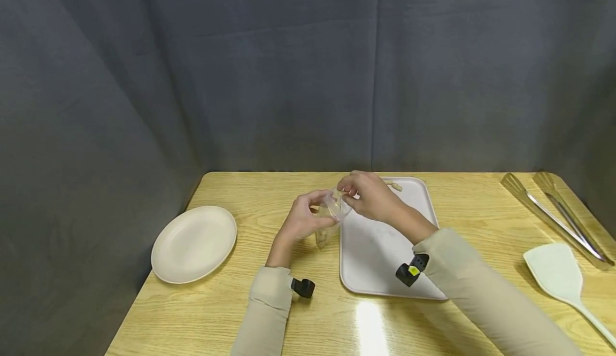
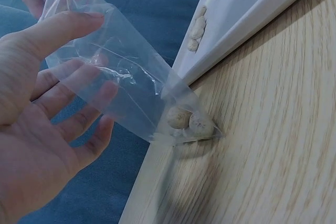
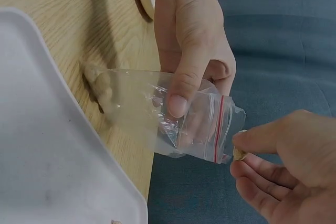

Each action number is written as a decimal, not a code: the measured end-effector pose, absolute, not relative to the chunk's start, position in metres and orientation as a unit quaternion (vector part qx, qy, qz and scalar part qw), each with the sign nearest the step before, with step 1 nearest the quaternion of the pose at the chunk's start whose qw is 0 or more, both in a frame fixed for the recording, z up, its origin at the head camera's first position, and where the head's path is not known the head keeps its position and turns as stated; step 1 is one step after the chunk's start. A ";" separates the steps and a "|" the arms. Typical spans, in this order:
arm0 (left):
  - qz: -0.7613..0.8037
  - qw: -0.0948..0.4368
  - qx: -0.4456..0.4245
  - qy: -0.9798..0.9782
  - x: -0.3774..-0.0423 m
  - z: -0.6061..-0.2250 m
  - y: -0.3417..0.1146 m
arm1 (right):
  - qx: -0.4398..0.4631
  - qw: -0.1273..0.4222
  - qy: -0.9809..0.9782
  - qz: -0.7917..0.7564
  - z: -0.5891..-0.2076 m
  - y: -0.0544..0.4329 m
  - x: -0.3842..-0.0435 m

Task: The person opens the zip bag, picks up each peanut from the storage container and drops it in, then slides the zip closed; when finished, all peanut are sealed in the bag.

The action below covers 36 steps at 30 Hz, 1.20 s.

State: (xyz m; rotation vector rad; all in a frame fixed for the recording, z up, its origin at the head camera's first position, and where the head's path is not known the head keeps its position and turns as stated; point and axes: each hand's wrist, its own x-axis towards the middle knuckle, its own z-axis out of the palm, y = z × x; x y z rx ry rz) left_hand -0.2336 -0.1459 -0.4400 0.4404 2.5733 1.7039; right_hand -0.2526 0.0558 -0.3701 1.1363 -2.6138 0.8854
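Note:
My left hand [image 1: 308, 217] holds a clear zip-lock bag [image 2: 126, 72] with a red-striped top, thumb on the near side and fingers behind it. The bag hangs at a slant, its bottom corner down at the wooden table. Several tan, unshelled peanuts [image 2: 191, 123] lie in that corner. At the bag's mouth, my right hand [image 1: 368, 195] pinches a peanut [image 3: 239, 153] between thumb and fingertips. More peanuts [image 2: 197, 29] sit on the white tray [image 1: 380, 249], near its far end, partly behind my right hand in the head view.
A round cream plate [image 1: 194, 245] lies at the table's left. On the right are metal tongs [image 1: 558, 217] and a pale green spatula [image 1: 555, 270]. A dark grey curtain [image 1: 289, 78] hangs behind the table [image 1: 269, 190].

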 end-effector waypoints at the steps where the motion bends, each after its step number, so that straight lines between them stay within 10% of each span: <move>1: 0.544 0.010 0.141 0.827 -0.236 -0.444 -0.147 | 0.379 0.078 -0.874 0.295 -0.370 0.055 -0.253; 26: 0.551 0.008 0.142 0.822 -0.235 -0.444 -0.148 | 0.340 0.061 -0.886 0.309 -0.372 0.067 -0.267; 36: 0.560 0.018 0.139 0.816 -0.236 -0.445 -0.145 | 0.272 0.038 -0.923 0.268 -0.428 0.100 -0.304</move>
